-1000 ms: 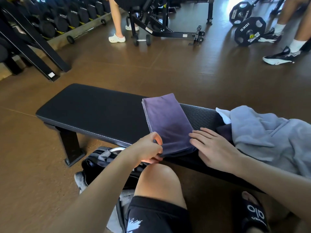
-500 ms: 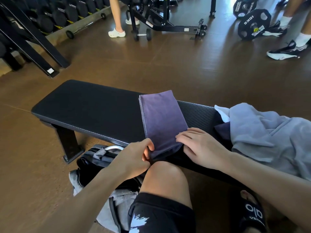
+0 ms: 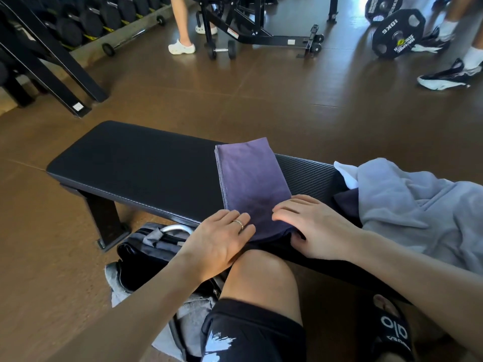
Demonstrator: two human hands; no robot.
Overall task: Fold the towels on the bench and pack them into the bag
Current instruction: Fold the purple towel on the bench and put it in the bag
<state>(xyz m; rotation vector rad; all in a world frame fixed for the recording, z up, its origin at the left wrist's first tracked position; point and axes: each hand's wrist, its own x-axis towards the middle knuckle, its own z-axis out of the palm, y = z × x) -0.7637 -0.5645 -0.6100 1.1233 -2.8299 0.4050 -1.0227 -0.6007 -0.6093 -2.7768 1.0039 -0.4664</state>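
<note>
A purple towel (image 3: 249, 180) lies folded into a long strip across the black bench (image 3: 146, 169). My left hand (image 3: 222, 237) rests flat on the towel's near left corner, fingers straight, a ring on one finger. My right hand (image 3: 311, 226) lies flat on the near right corner, fingers spread. A heap of grey towels (image 3: 418, 207) with a white cloth and a dark one beneath it sits on the bench to the right. The dark bag (image 3: 146, 246) lies on the floor under the bench's near edge, by my left knee.
My bare knee (image 3: 261, 273) is against the bench front. A dumbbell rack (image 3: 78, 24) stands at the far left, a machine frame (image 3: 261, 27) and a 10 kg plate (image 3: 397, 33) at the back. Other people's feet stand near them.
My left hand let go of the towel's near edge, which it pinched, and now lies flat on it. My right hand slid left along the towel's near end.
</note>
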